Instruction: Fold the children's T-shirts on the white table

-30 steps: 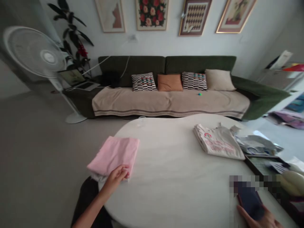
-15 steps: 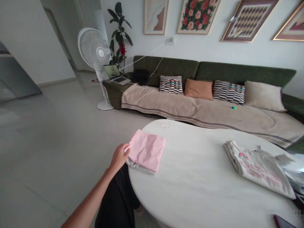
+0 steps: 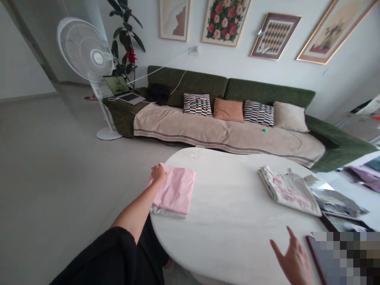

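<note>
A folded pink cloth (image 3: 177, 190), perhaps a garment, lies on top of a folded white one (image 3: 170, 213) at the left rim of the white table (image 3: 225, 221). My left hand (image 3: 158, 174) is at the pink cloth's upper left corner, its fingers closed on the fabric; the fingertips are partly hidden. Over the table's near right part, my right hand (image 3: 292, 257) is open, thumb and fingers apart, holding nothing. Beside it lies a dark-edged flat device (image 3: 316, 257), partly blurred out. Farther back rests a folded white cloth with pink print (image 3: 289, 192).
Clear plastic packaging (image 3: 332, 198) lies right of the printed cloth. Behind the table stands a green sofa (image 3: 190, 81) with several cushions and a beige throw (image 3: 202, 126). A white fan (image 3: 89, 55) and a laptop (image 3: 121, 89) are at the far left.
The view has swung right. My left hand has moved from the pink cloth's left edge up to its upper corner. My right hand has come into view at the lower right.
</note>
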A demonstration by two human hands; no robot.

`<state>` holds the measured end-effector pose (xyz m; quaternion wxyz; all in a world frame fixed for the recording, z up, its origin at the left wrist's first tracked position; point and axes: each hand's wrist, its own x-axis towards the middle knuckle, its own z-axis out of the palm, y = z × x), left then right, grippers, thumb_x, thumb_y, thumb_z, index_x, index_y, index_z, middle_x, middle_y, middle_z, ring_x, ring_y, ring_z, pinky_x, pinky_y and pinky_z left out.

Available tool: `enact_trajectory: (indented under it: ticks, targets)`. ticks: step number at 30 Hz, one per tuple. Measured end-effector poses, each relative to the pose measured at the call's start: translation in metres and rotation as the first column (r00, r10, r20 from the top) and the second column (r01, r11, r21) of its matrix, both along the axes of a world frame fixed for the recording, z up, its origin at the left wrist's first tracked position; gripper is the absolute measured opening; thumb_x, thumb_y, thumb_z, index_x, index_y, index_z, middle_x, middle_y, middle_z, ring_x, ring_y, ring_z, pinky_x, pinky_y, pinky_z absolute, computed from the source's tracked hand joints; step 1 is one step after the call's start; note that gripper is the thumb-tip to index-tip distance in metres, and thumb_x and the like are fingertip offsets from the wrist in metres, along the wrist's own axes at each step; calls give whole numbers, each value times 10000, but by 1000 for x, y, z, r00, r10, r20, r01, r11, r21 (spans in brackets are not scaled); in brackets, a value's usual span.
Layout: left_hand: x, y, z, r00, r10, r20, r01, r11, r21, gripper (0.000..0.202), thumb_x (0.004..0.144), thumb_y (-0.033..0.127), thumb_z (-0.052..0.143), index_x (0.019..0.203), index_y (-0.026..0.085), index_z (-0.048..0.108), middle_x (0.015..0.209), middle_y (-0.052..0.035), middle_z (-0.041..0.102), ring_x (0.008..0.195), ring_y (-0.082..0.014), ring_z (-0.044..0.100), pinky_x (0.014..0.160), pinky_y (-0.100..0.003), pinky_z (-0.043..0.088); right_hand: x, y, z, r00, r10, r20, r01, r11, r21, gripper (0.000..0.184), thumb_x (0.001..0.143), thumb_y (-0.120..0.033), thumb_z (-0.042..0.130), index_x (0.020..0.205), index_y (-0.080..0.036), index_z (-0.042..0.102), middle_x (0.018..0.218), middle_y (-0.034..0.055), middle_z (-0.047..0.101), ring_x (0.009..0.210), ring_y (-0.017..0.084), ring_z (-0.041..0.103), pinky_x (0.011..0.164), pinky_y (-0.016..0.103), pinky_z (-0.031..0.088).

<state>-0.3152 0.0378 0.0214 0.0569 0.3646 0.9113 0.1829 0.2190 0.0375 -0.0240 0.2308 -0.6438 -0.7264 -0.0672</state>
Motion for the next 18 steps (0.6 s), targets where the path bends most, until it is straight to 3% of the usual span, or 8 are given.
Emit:
enact_trajectory:
  ticks: [3, 5, 9, 12, 14, 16, 18]
  targets:
    - [-1, 1, 10, 999, 45, 24, -43, 997, -57, 397, 727, 178, 525, 1091, 27, 482, 1124, -284, 500, 1087, -375, 443, 768, -438, 414, -40, -30, 10, 988, 109, -112, -110, 994, -3, 666, 793, -494, 346, 1318, -94, 255, 1189, 174, 451, 1117, 309, 424, 931, 445, 358]
    - [-6, 3, 18, 999, 3, 51, 2, 995, -97, 367, 718, 151, 495, 1066, 38, 513, 1080, -274, 538, 1030, -385, 493, 737, -453, 426, -62, -50, 17, 971, 146, -187, -154, 988, -28, 586, 816, -424, 357, 1317, -139, 249, 1231, 145, 432, 1155, 281, 392, 949, 448, 346]
    - [-2, 19, 36, 958, -271, 96, 281, 954, -101, 378, 725, 121, 427, 1087, 105, 534, 1096, -155, 586, 1015, -288, 539, 791, -335, 424, -93, -75, 27, 936, 207, -285, -250, 960, -125, 522, 836, -277, 353, 1333, -205, 209, 1284, 111, 396, 1218, 242, 335, 973, 451, 332]
    - [39, 17, 58, 850, -511, 133, 522, 849, -75, 317, 728, 161, 449, 1016, 176, 580, 1061, -34, 620, 1007, -200, 545, 806, -214, 401, -116, -83, 40, 877, 300, -374, -390, 901, -191, 566, 825, -198, 362, 1353, -227, 162, 1327, 98, 352, 1231, 203, 329, 987, 402, 337]
    - [84, -2, 81, 708, -685, 175, 701, 712, -47, 234, 711, 178, 484, 904, 211, 612, 944, 24, 650, 896, -160, 577, 755, -177, 403, -135, -84, 57, 821, 386, -421, -502, 840, -207, 654, 799, -174, 410, 1372, -236, 103, 1374, 92, 289, 1261, 188, 281, 996, 379, 331]
    - [133, -35, 110, 329, -920, 211, 936, 347, 53, 231, 722, 134, 440, 872, 200, 602, 829, 19, 644, 765, -142, 580, 695, -193, 404, -153, -84, 82, 763, 476, -436, -595, 781, -189, 718, 759, -183, 491, 1373, -235, 121, 1414, 89, 213, 1294, 199, 201, 1012, 384, 304]
    - [173, -72, 144, -12, -971, 238, 993, 17, 117, 234, 691, 74, 452, 832, 204, 585, 826, 21, 628, 769, -126, 564, 709, -188, 393, -167, -84, 110, 695, 588, -415, -688, 712, -144, 599, 735, -211, 551, 1292, -227, 330, 1407, 81, 237, 1301, 227, 163, 1028, 407, 261]
